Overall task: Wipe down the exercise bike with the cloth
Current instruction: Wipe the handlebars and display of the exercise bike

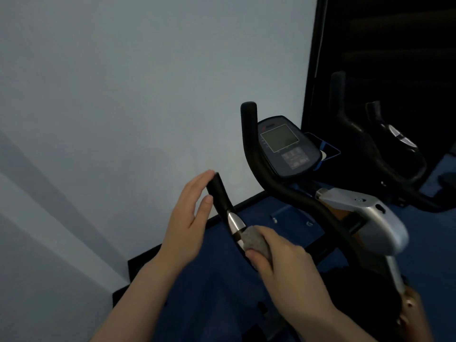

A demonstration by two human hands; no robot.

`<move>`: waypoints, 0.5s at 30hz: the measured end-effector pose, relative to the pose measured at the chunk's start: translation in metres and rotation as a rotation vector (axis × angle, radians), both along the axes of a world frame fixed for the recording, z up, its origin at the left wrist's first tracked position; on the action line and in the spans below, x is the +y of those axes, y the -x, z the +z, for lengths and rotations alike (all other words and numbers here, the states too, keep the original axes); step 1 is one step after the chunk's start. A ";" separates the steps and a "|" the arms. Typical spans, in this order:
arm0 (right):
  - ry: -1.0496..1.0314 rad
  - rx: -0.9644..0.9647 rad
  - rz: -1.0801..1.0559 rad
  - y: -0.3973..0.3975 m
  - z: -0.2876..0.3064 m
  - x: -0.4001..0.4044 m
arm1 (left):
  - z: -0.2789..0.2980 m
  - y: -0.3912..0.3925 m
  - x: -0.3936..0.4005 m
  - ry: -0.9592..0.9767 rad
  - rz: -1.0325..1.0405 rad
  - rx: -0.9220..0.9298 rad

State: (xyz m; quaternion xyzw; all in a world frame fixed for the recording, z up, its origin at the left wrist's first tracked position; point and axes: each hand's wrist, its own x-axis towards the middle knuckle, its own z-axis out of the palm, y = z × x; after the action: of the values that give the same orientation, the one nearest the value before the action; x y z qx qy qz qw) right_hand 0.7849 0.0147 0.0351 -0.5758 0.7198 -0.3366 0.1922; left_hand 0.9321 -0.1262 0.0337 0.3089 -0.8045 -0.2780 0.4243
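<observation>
The right hand [278,257] grips a bunched grey cloth [255,244] and presses it on the near handlebar [218,193], just under its silver sensor band [234,222]. The left hand [190,218] is spread, fingers straight, touching the bar's end. The console [287,146], far handlebar [249,134] and silver stem cover [370,215] probably remain to wipe. A pale wall [123,95] stands close beside the bike, which can limit reach.

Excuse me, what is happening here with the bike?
A person is wiping an exercise bike. The right hand grips a grey cloth and presses it against the near handlebar, just below its silver band. The left hand is open, its fingers straight beside the tip of that handlebar. The console and the far handlebar are not being touched.
</observation>
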 end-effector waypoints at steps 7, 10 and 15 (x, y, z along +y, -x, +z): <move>0.203 0.091 -0.054 -0.034 0.012 -0.048 | 0.003 -0.003 -0.019 -0.017 -0.035 0.098; 0.283 0.012 -0.086 -0.037 0.002 -0.052 | 0.000 -0.007 -0.022 -0.036 -0.084 0.097; 0.400 -0.153 -0.172 -0.044 -0.001 -0.062 | 0.002 -0.008 -0.028 -0.057 -0.147 0.134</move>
State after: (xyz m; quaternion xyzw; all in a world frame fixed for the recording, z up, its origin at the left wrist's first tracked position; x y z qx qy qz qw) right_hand 0.8284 -0.0474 0.0339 -0.5119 0.6684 -0.5305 0.0989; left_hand 0.9403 -0.1545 0.0353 0.2419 -0.7866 -0.3510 0.4467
